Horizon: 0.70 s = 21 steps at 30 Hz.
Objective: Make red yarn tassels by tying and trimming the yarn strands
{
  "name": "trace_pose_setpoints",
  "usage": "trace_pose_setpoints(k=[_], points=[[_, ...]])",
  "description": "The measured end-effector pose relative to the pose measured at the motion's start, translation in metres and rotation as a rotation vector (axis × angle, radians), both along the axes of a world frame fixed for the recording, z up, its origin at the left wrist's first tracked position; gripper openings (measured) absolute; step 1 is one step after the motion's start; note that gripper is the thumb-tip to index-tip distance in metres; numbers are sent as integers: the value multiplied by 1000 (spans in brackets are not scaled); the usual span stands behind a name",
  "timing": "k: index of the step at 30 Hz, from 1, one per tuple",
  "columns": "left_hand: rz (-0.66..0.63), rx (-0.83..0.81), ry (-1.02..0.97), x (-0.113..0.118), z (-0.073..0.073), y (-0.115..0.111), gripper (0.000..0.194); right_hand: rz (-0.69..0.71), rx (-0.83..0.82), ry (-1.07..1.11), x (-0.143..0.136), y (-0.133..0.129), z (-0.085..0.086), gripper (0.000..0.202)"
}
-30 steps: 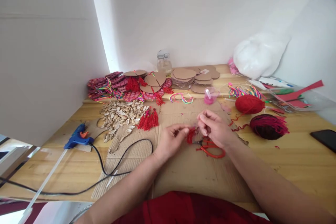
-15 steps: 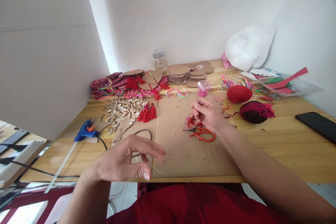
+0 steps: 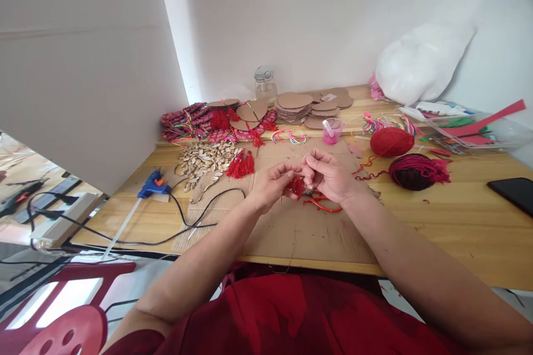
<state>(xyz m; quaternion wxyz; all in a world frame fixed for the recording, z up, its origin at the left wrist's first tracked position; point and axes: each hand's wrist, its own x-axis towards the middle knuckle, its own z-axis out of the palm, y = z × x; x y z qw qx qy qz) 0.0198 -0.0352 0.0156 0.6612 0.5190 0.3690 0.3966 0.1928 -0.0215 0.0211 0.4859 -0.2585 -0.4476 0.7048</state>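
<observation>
My right hand [image 3: 327,175] is closed in a pinch above the cardboard mat [image 3: 266,238]; what lies between its fingertips is too small to make out. Just left of it, my left hand [image 3: 275,186] has thumb and forefinger brought together, their tips close to the right hand's fingers. A fine thread [image 3: 293,238] hangs below the hands toward the table's front edge; its upper end is hidden. Red yarn scraps [image 3: 295,184] and orange-handled scissors [image 3: 327,205] lie beneath, partly covered by the hands. Red tassels [image 3: 241,165] rest to the left.
Peanut shells [image 3: 206,163] lie left, near a blue glue gun [image 3: 154,186] with a black cord. Cardboard shapes [image 3: 293,102] and a glass jar [image 3: 265,86] stand behind. To the right are a red yarn ball [image 3: 392,141], a dark magenta one [image 3: 412,172] and a phone [image 3: 512,194].
My left hand has moved up and right from the front of the table to meet the right hand, its spread fingers now drawn together. The right hand stays pinched above the scissors. The view has shifted.
</observation>
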Motion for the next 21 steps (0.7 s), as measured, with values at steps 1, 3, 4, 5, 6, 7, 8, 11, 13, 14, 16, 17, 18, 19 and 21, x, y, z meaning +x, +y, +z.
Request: trace_pose_setpoints(k=[1,3,4,5,6,7,8,11,13,14,16,17,18,19,21], points=[[9,-22,5,-1,-1,-1,43,3,-3,6,1,1,-1,29],[29,-53,20,-3,-2,-2,46,3,-2,13,3,4,-4,30],[39,-62,28,-3,-3,-3,47,4,-2,12,3,5,-5,30],[50,-68,37,-4,-3,-4,48,4,-5,10,3,6,-6,31],[64,-72,49,-4,-3,-6,50,3,-9,7,3,7,-7,32],[82,-78,62,-4,-2,-7,52,2,-15,2,3,7,-8,33],[100,-81,77,-3,-1,-9,53,-2,-21,-5,3,7,-8,34],[137,-29,148,0,4,-14,52,-15,-26,-27,0,5,-6,37],[135,69,248,2,7,-18,50,-21,-26,-35,-2,4,-4,39],[138,134,316,4,8,-19,48,-24,-28,-39,-3,3,-4,39],[159,277,451,6,8,-22,41,-28,-32,-51,-4,3,-4,39],[175,346,506,7,8,-23,37,-25,-32,-60,-4,3,-4,39],[191,405,550,8,6,-23,33,-21,-29,-70,-5,3,-5,39],[205,450,585,9,5,-24,30,-22,-21,-83,-5,3,-6,39],[222,489,635,11,2,-25,26,-34,-3,-114,-7,3,-9,37]])
